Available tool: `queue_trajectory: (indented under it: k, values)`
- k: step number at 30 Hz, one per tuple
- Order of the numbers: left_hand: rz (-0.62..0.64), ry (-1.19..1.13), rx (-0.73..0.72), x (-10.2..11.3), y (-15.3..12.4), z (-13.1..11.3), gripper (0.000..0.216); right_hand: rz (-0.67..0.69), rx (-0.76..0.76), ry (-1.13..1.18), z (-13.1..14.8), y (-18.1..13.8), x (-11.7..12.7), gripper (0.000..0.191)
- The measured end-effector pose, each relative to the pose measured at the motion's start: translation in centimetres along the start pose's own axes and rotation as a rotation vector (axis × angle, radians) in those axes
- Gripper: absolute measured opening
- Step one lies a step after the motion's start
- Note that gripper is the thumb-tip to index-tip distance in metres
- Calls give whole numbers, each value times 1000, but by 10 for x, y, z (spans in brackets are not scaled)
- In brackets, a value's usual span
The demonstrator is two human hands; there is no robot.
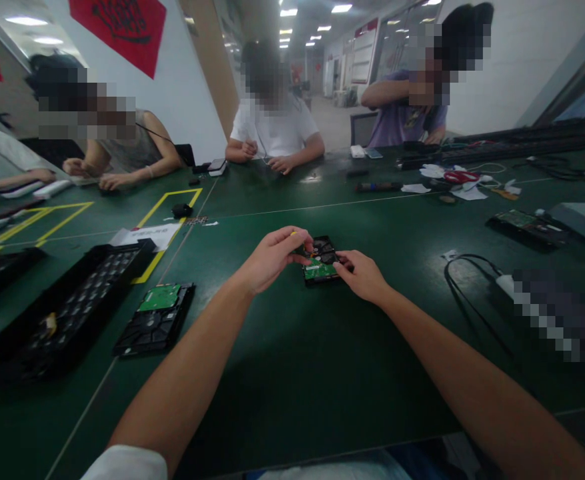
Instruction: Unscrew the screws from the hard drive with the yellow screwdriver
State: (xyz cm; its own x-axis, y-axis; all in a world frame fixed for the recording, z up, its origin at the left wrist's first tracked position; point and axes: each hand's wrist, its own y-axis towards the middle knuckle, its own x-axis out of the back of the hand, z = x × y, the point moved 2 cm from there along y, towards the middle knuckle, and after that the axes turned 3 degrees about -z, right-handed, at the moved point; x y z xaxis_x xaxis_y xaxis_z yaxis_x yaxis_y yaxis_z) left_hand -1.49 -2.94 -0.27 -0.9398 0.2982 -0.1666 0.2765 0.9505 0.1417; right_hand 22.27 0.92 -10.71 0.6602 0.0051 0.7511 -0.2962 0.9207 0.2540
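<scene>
Over the green desk (282, 373), the left hand (272, 259) is narrowed in a pinch; the right hand (366, 277) holds the side of a hard disk drive (325, 249), well in from the near edge. The pinched yellow-topped piece (294, 233) is mostly hidden.

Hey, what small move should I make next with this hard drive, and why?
Probably steady the hard drive firmly with your right hand before pressing with your left hand: your right fingers are at its right edge, your left fingertips are close by its green circuit board, and no clamp shows.
</scene>
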Motion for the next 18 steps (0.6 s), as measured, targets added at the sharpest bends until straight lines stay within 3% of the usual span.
queue_trajectory:
  k: [6, 11, 18]
  values:
    - [59, 123, 28, -2, -4, -5, 34, 5, -12, 19, -3, 0, -1, 43]
    - [147, 88, 78, -5, -7, -4, 37, 10, 4, 26, -4, 1, -1, 43]
    - [4, 18, 81, 1, -5, -7, 27, 7, -20, 24, -2, -1, 0, 43]
